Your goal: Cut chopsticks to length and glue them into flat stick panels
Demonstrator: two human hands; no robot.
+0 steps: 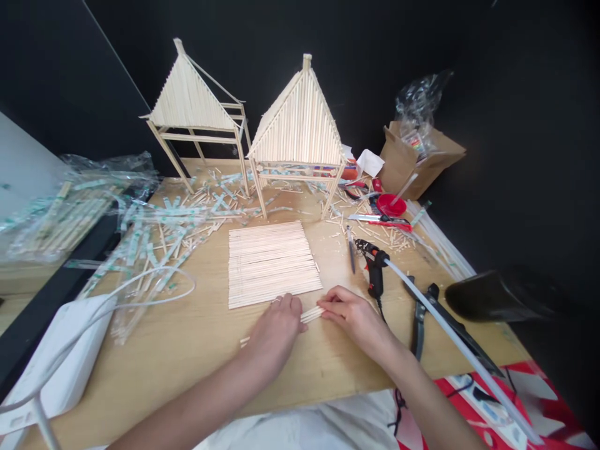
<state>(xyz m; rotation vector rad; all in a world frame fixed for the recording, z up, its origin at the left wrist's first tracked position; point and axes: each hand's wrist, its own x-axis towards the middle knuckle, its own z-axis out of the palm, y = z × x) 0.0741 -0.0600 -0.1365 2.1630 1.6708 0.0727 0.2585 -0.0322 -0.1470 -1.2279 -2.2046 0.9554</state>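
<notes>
A few thin wooden sticks (311, 315) lie side by side near the front of the table, gripped by both hands. My left hand (280, 328) is closed over their left part, and their far ends poke out beyond it. The fingers of my right hand (347, 312) pinch the right ends. Just behind my hands lies a flat panel of sticks (272, 262) laid edge to edge. Right of the panel are a black glue gun (375, 265) with a glue stick in its back and a dark pen (350, 250).
Two stick-built house models, a left one (192, 103) and a middle one (300, 125), stand behind. Wrappers and stick scraps (164, 231) litter the left. A utility knife (379, 219), black cutters (424, 312) and a cardboard box (417, 159) are right. A white device (65, 356) with a cable sits front left.
</notes>
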